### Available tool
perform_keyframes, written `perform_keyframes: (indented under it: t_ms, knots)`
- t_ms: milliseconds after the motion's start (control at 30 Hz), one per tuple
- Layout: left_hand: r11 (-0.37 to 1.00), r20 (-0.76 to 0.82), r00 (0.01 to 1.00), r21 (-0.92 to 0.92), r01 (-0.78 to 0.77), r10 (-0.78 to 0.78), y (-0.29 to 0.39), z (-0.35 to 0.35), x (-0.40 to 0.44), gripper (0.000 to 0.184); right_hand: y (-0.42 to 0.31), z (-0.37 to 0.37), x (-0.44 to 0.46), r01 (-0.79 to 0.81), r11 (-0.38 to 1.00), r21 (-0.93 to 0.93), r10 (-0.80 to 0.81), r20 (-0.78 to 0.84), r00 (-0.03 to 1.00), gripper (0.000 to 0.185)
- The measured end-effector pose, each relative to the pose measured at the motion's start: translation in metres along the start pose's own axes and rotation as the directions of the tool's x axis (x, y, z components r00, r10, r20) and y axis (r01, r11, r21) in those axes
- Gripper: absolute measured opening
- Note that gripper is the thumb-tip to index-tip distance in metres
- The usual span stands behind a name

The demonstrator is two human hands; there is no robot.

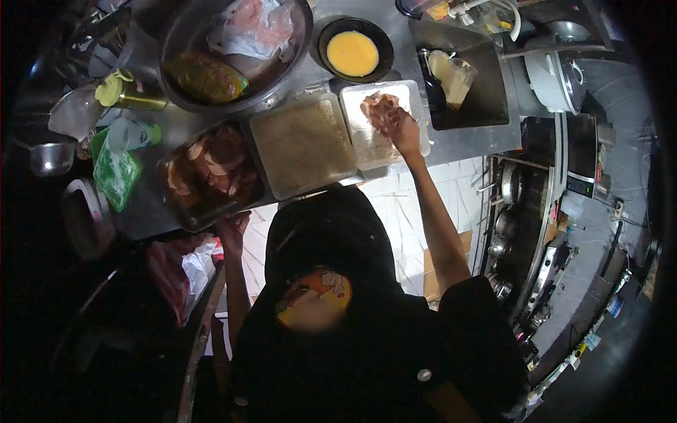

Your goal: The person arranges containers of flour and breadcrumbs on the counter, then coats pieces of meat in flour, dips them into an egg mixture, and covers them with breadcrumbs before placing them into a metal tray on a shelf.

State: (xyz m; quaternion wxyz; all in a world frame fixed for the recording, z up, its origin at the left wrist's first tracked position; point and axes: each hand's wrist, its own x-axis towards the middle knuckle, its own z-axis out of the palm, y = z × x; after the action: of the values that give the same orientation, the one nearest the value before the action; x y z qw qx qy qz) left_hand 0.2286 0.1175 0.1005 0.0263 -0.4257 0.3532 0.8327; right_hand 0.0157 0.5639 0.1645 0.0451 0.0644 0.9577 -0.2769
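My right hand is closed on a piece of raw meat at the white tray. The meat lies spread against the tray's pale inside. My left hand is low at the front corner of a dark tray that holds several pieces of raw meat; its fingers are in shadow, and whether they grip the rim cannot be made out. Between these two trays sits a square tray with a flat beige layer. A black bowl of yellow liquid, like beaten egg, stands behind the white tray.
A large metal basin holds a plastic bag and a greenish-brown package. On the right is a sink with items inside. A yellow-lidded bottle, a green bag and a strainer stand left.
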Motion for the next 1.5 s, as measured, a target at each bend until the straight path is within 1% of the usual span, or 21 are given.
perform_keyframes:
  t_ms: [67, 100, 167, 233, 267, 367, 500, 533, 633, 667, 700, 767, 800, 833, 933, 1000, 1167, 1233, 1367, 1433, 1500]
  knots:
    - [0.997, 0.114, 0.993, -0.071, 0.036, -0.027, -0.003, -0.015, 0.008, 0.026, 0.006, 0.013, 0.015, -0.079, 0.993, 0.090, 0.076, 0.042, 0.996, 0.033]
    - [0.986, 0.228, 0.972, -0.145, 0.085, -0.050, -0.006, -0.023, 0.011, 0.027, 0.024, 0.034, 0.019, 0.050, 0.998, 0.025, -0.051, 0.044, 0.998, 0.034]
    - [0.992, 0.168, 0.985, -0.111, 0.066, -0.047, -0.006, -0.023, 0.007, 0.029, 0.022, 0.037, 0.020, 0.179, 0.983, -0.040, -0.177, 0.055, 0.983, 0.035]
    - [0.996, 0.110, 0.994, -0.083, 0.038, -0.028, -0.002, -0.012, 0.005, 0.031, -0.022, 0.007, 0.025, -0.087, 0.996, -0.038, 0.092, 0.192, 0.977, 0.037]
    - [0.999, 0.078, 0.997, -0.043, 0.020, -0.016, 0.001, -0.002, -0.001, 0.032, 0.001, 0.032, 0.030, 0.204, 0.979, 0.029, -0.201, -0.082, 0.976, 0.039]
    - [1.000, 0.083, 0.997, 0.028, -0.004, 0.001, 0.000, -0.001, -0.005, 0.034, 0.019, 0.063, 0.037, 0.279, 0.956, -0.090, -0.272, 0.084, 0.959, 0.037]
    - [1.000, 0.081, 0.997, 0.018, 0.006, -0.007, 0.003, 0.006, -0.007, 0.035, 0.006, 0.059, 0.047, 0.033, 0.999, -0.010, -0.031, 0.139, 0.990, 0.039]
    - [1.000, 0.084, 0.996, 0.026, 0.008, -0.011, 0.003, 0.008, -0.010, 0.035, -0.003, 0.056, 0.051, -0.044, 0.987, -0.157, 0.081, 0.238, 0.968, 0.049]
    - [1.000, -0.004, 1.000, -0.016, -0.001, 0.001, 0.000, 0.001, -0.007, 0.032, -0.008, 0.045, 0.061, -0.139, 0.989, -0.043, 0.146, 0.315, 0.938, 0.058]
    - [0.998, 0.058, 0.998, -0.055, 0.019, -0.016, -0.005, -0.017, 0.003, 0.030, -0.013, 0.034, 0.067, -0.246, 0.959, -0.143, 0.284, 0.419, 0.862, 0.054]
    - [0.995, 0.125, 0.992, -0.095, 0.039, -0.026, -0.005, -0.018, 0.009, 0.029, -0.008, 0.035, 0.066, -0.245, 0.959, -0.143, 0.283, 0.415, 0.865, 0.054]
    - [0.998, 0.136, 0.991, -0.057, 0.015, -0.007, -0.007, -0.018, 0.003, 0.029, 0.011, 0.045, 0.049, 0.038, 0.992, -0.120, -0.021, 0.136, 0.990, 0.051]
    - [1.000, 0.152, 0.988, -0.019, -0.017, 0.019, -0.005, -0.015, 0.001, 0.028, 0.033, 0.047, 0.053, 0.019, 0.989, 0.148, -0.059, 0.268, 0.962, 0.046]
    - [0.999, 0.150, 0.988, -0.027, -0.024, 0.027, -0.007, -0.022, 0.007, 0.028, 0.050, 0.047, 0.054, 0.029, 0.989, 0.148, -0.069, 0.269, 0.961, 0.046]
    - [0.996, 0.299, 0.954, -0.086, -0.003, 0.028, -0.011, -0.040, 0.014, 0.031, 0.064, 0.042, 0.038, 0.032, 0.967, -0.253, -0.063, -0.115, 0.991, 0.049]
    - [0.997, 0.164, 0.984, -0.012, -0.070, 0.071, -0.008, -0.021, 0.002, 0.035, 0.042, 0.033, 0.029, 0.005, 0.942, -0.336, -0.034, -0.081, 0.996, 0.052]
    - [0.997, 0.241, 0.968, 0.013, -0.072, 0.067, -0.009, -0.027, 0.008, 0.040, 0.040, 0.028, 0.018, -0.126, 0.920, -0.370, 0.101, -0.086, 0.991, 0.052]
    - [0.998, 0.254, 0.965, 0.005, -0.059, 0.056, -0.013, -0.034, 0.014, 0.040, 0.037, 0.023, 0.012, -0.389, 0.918, -0.080, 0.371, -0.179, 0.911, 0.029]
    - [0.994, 0.242, 0.966, 0.022, -0.105, 0.096, -0.014, -0.033, 0.009, 0.038, 0.042, 0.014, 0.002, -0.336, 0.927, -0.164, 0.300, -0.209, 0.931, 0.023]
    - [0.996, 0.225, 0.970, -0.006, -0.090, 0.089, -0.012, -0.031, 0.007, 0.036, 0.016, -0.020, -0.002, -0.252, 0.966, 0.057, 0.258, -0.198, 0.946, 0.017]
    - [0.996, 0.269, 0.959, -0.033, -0.077, 0.083, -0.013, -0.035, 0.012, 0.030, 0.012, -0.036, -0.002, -0.156, 0.988, 0.001, 0.151, -0.256, 0.955, 0.011]
